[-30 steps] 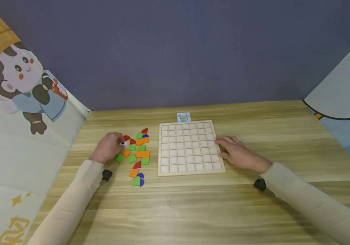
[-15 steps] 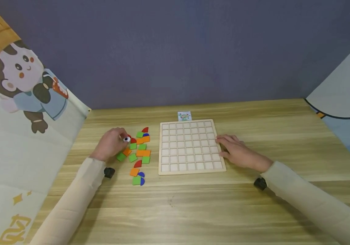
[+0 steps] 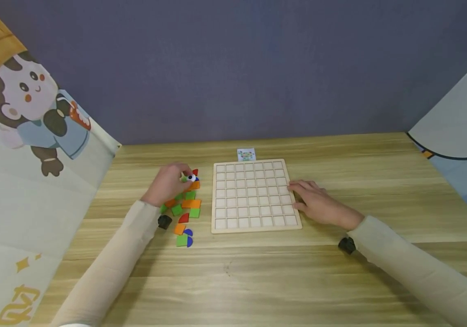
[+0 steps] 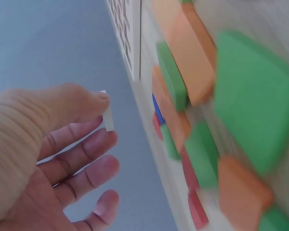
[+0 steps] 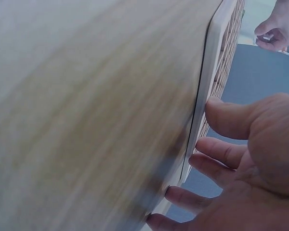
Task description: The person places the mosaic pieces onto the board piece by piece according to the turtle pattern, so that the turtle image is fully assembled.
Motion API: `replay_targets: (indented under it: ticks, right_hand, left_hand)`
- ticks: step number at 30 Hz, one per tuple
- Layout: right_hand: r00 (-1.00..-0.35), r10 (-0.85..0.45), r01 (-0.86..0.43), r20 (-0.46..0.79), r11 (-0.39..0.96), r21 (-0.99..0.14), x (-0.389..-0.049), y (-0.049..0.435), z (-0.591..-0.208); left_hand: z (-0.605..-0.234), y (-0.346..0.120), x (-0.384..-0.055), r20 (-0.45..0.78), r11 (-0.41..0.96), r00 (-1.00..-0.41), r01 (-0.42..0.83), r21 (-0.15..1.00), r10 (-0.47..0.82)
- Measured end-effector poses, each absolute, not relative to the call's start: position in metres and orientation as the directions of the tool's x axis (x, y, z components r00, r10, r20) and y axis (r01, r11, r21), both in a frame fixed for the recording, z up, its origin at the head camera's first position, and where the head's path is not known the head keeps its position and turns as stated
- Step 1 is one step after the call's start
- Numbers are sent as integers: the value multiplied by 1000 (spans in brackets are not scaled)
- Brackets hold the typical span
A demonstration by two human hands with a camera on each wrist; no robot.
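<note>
Between thumb and fingertip, my left hand (image 3: 169,183) pinches a small white tile with a black-and-blue eye mark (image 3: 191,177); the left wrist view shows the white tile (image 4: 108,115) edge-on, raised over the table. Beneath that hand lie loose flat pieces: green squares (image 4: 255,91), orange squares (image 3: 191,204), red quarter-rounds (image 3: 184,218) and blue half-rounds (image 3: 188,233). My right hand (image 3: 315,204) rests at the right edge of a wooden grid board (image 3: 253,230), its thumb and fingertips touching the rim (image 5: 202,106). The board's square cells hold no pieces.
A small picture card (image 3: 246,154) lies against the board's far edge. A dark panel (image 3: 258,72) rises behind the wood-grain table (image 3: 258,281). A wall with a cartoon figure (image 3: 33,100) stands at the left, another printed wall (image 3: 458,104) at the right.
My left hand has carried the eye tile to the right and away from me, over the far loose pieces. My right hand has stayed at the board's edge.
</note>
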State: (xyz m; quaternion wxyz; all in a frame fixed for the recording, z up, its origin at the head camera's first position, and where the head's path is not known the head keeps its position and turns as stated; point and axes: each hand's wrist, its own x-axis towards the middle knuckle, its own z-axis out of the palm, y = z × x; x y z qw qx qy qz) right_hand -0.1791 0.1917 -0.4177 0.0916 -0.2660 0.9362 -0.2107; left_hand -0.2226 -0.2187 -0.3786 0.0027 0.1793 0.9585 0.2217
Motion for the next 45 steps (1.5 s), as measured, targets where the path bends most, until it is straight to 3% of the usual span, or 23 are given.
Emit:
replay_targets:
  ticks: [13,19,45]
  right_hand:
    - [-839,-542,-464,-50,761,-454,-182,192,-417]
    - [-838,-543,-465,-57,764,-447,-184,191,-416]
    - [-834,-550,-477,-41,756,-448,-188,194,-419]
  left_hand:
    - [-388,-176,-242,34,820,-915,375,432,401]
    - [-391,-165,-254,19,838,-908,394,378,418]
    - [-398,-144,-268,-10,851,-911,380,361,412]
